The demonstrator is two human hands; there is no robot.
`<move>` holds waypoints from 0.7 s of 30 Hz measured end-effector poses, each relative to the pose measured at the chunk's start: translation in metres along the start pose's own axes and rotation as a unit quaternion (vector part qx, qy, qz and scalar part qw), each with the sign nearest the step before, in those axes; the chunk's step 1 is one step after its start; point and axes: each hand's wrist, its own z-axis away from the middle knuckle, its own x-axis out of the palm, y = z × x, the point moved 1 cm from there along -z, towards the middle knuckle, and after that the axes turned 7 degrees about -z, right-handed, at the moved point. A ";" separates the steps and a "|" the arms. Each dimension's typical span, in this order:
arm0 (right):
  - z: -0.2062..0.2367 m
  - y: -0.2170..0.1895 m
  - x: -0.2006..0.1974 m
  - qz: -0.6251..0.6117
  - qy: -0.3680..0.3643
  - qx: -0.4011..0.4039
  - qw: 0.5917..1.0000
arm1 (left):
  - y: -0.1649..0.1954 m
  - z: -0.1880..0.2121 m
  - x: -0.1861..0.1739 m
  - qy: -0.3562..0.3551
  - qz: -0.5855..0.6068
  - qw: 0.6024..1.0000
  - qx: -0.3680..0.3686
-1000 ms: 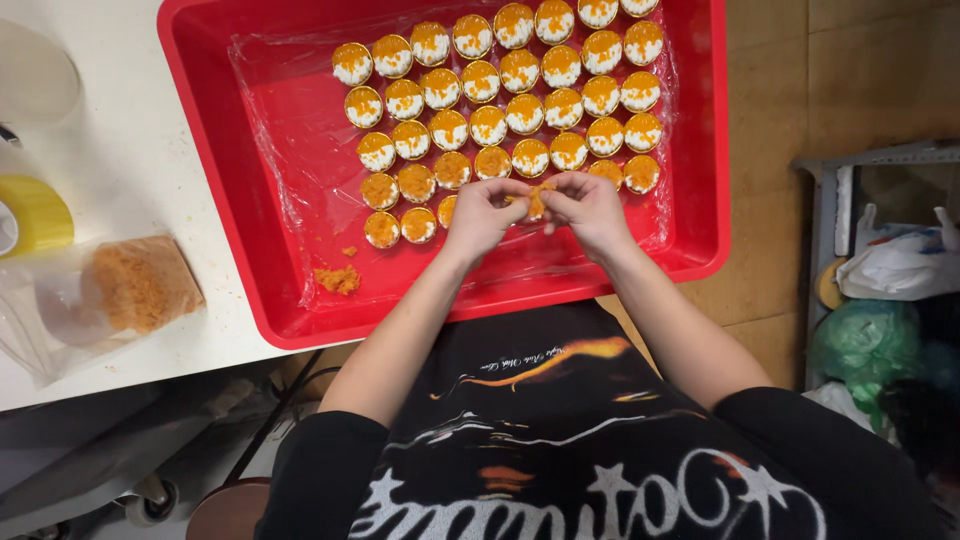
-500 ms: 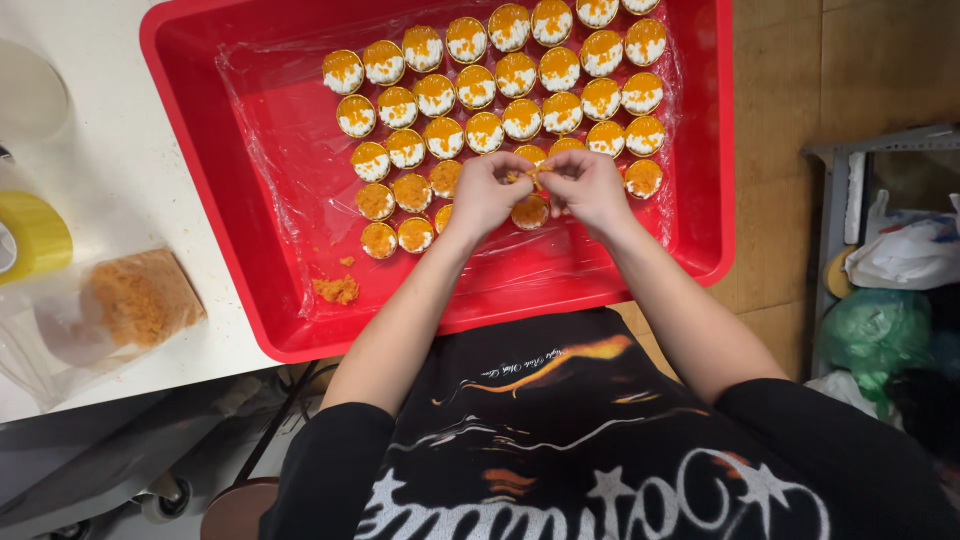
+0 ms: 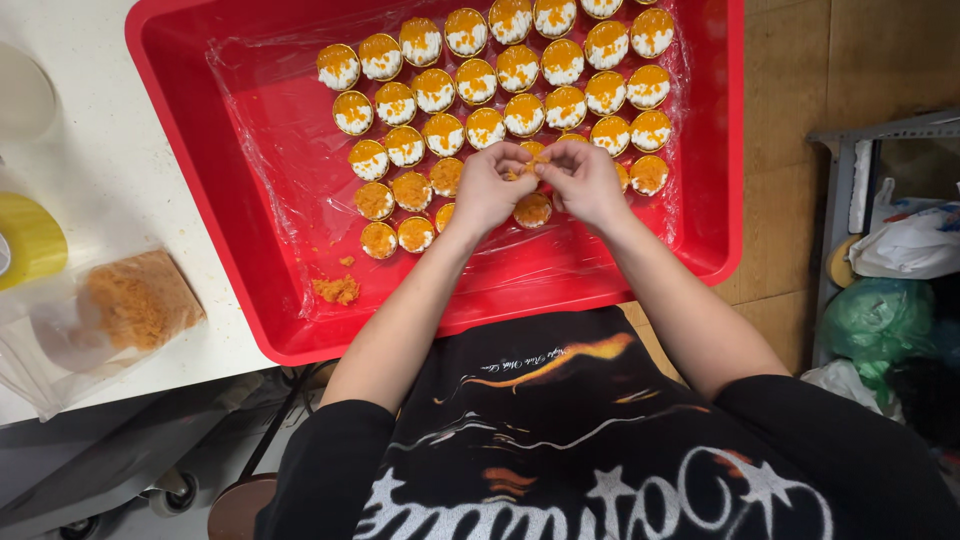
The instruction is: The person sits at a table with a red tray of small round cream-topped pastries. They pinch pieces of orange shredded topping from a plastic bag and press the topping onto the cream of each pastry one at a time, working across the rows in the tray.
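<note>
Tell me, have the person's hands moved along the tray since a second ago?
Yes. Both hands, left hand and right hand, shifted up from the red tray's near rim towards the filled rows.

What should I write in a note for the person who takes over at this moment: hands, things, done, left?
Left hand and right hand: fingertips together over the red tray, pinching a bit of orange crumbs above one cup.
Things: rows of small round cups on clear film in the tray. Bag of orange crumbs on the white table, left of the tray. Some spilled crumbs lie in the tray.
Done: the far rows show white with orange topping.
Left: the near cups look only orange; I cannot tell if they need more.
</note>
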 end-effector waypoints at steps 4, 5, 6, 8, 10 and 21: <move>-0.002 0.001 -0.005 0.013 0.016 0.026 0.999 | 0.004 0.002 -0.007 0.018 -0.033 0.999 0.011; -0.002 0.000 -0.006 0.016 0.021 0.033 0.999 | 0.006 0.003 -0.010 0.024 -0.045 0.999 0.018; -0.003 0.000 -0.006 0.037 0.018 0.020 0.999 | 0.009 0.004 -0.010 0.024 -0.063 0.997 0.024; -0.005 -0.001 -0.006 0.078 0.012 -0.005 0.997 | 0.016 0.004 -0.012 0.025 -0.098 0.994 0.039; -0.007 -0.002 -0.006 0.128 0.024 -0.020 0.991 | 0.022 0.004 -0.013 0.029 -0.158 0.986 0.041; -0.011 -0.011 -0.002 0.312 0.047 -0.105 0.943 | 0.039 0.000 -0.015 0.044 -0.327 0.933 0.145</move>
